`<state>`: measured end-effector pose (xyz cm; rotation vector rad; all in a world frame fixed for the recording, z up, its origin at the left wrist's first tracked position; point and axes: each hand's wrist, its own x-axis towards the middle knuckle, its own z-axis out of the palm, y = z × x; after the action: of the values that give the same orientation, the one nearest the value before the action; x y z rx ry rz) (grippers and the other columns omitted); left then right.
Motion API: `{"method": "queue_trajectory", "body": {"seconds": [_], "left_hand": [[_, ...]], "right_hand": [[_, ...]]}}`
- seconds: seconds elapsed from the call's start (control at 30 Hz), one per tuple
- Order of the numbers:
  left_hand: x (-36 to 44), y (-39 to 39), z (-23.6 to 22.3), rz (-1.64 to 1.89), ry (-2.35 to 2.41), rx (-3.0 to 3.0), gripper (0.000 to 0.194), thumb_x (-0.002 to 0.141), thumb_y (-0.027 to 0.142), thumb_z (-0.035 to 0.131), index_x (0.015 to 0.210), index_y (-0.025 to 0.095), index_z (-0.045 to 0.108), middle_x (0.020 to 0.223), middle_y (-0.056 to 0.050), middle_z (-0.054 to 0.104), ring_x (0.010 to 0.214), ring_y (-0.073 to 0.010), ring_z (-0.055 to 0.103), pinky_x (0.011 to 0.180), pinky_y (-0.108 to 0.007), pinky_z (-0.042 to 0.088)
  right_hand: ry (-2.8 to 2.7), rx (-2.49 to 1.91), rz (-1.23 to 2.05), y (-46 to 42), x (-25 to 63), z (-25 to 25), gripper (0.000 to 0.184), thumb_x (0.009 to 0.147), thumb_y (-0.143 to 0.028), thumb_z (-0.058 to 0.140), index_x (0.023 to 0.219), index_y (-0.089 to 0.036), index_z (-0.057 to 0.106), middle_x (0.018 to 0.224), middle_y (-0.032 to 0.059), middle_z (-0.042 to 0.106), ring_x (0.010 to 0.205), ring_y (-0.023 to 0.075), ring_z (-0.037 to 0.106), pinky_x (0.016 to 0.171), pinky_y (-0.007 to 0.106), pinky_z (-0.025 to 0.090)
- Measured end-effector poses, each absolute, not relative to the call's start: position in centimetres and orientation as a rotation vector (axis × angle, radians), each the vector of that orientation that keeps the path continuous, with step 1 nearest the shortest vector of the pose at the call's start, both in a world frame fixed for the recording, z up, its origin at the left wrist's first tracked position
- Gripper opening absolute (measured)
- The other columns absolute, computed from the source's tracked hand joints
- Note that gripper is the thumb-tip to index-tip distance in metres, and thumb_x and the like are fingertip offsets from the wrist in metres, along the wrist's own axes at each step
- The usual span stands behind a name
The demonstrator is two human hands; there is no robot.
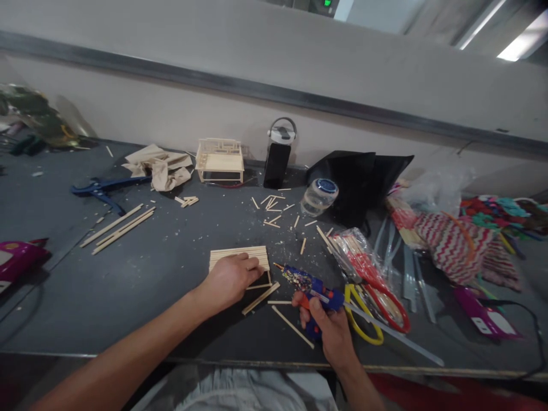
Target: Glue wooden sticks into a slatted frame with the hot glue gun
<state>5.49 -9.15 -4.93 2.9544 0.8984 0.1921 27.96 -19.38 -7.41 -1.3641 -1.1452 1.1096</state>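
A small panel of wooden sticks point(240, 252), laid side by side on a thin stick frame, rests on the dark table. My left hand point(230, 281) lies over its near part with curled fingers closed at the sticks; the fingertips and what lies beneath them are partly hidden. In my right hand point(327, 325) is a blue hot glue gun point(314, 287), its nozzle pointing left near the panel's right edge. From the gun's back a long translucent glue stick point(402, 337) sticks out to the right. Several loose sticks point(292, 325) lie between my hands.
A small stick-built model point(220, 162) and a dark bottle point(278, 157) stand near the wall. A clear jar point(319, 197) stands before a black bag point(355, 182). Blue cutting pliers point(100, 188) lie left; scissors point(377, 305) and a purple glue gun point(486, 314) lie right.
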Motion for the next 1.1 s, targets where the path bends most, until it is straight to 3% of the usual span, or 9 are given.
{"method": "queue_trajectory", "body": {"seconds": [0.37,0.57,0.77,1.1], "left_hand": [[5.5,-9.1,-5.0,0.185,0.894,2.962,0.025,0.084,0.008,0.051,0.105,0.017,0.061,0.093,-0.006,0.064,0.083,-0.0203,0.054,0.071,-0.033,0.045],[6.4,-10.6,-4.2,0.111,1.021,2.988,0.015,0.090,0.020,0.054,0.101,0.016,0.062,0.095,-0.007,0.063,0.088,-0.0227,0.054,0.071,-0.035,0.045],[7.6,-13.1,-3.2,0.176,1.225,2.976,0.014,0.091,0.021,0.053,0.099,0.014,0.062,0.097,-0.008,0.063,0.090,-0.0220,0.054,0.074,-0.034,0.044],[6.3,-12.9,-2.8,0.140,1.368,2.910,0.010,0.085,0.019,0.061,0.092,0.013,0.065,0.088,-0.007,0.063,0.088,-0.0235,0.057,0.073,-0.035,0.047]], "right_hand": [[-1.110,-1.367,1.104,-19.4,27.7,-7.0,0.039,0.086,-0.053,0.054,0.082,-0.017,0.067,0.055,-0.0002,0.053,0.049,0.0126,0.046,0.047,0.026,0.038],[-1.063,-1.326,1.126,-19.5,27.8,-7.4,0.034,0.087,-0.049,0.055,0.084,-0.017,0.067,0.061,0.0021,0.057,0.053,0.0132,0.047,0.049,0.026,0.041],[-1.128,-1.335,1.201,-19.6,29.0,-8.6,0.030,0.089,-0.046,0.054,0.091,-0.018,0.066,0.068,0.0032,0.061,0.057,0.0141,0.050,0.052,0.027,0.044],[-1.162,-1.408,1.137,-19.6,29.1,-8.5,0.036,0.087,-0.052,0.055,0.081,-0.018,0.067,0.057,0.0020,0.058,0.054,0.0158,0.052,0.052,0.028,0.046]]}}
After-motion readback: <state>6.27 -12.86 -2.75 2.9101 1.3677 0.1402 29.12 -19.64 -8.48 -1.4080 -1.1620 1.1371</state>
